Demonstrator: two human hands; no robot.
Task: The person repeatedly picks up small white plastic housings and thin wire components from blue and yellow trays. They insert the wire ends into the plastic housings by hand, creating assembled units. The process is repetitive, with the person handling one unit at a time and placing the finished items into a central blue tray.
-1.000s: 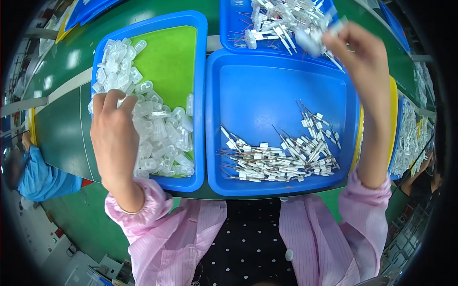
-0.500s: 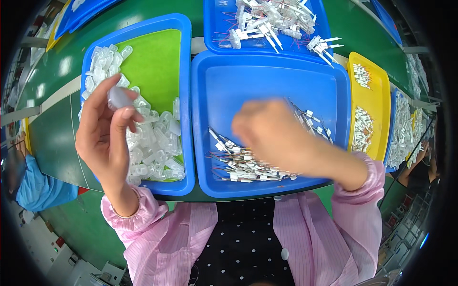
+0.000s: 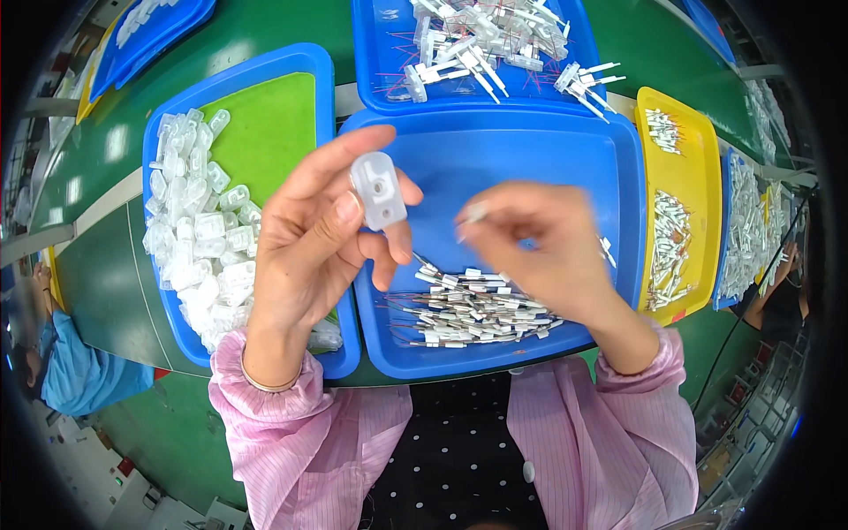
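Between the thumb and fingers of my left hand is a translucent plastic housing, rounded, with a recess and small holes facing up. My right hand, somewhat blurred, pinches a small white wired connector at its fingertips, a short gap to the right of the housing. Under both hands lies a blue tray. Its near part holds a pile of small white connectors with thin dark wires. Part of that pile is hidden behind my right hand.
At left, another blue tray with a green liner holds many translucent housings. A far blue tray carries housings with white connectors and red wires. A yellow tray with small white parts stands at right. Other people sit at both sides.
My left hand has moved right with the housing, from above the left tray to the middle tray. My right hand has come up from the connector pile, a white connector now showing at its fingertips.
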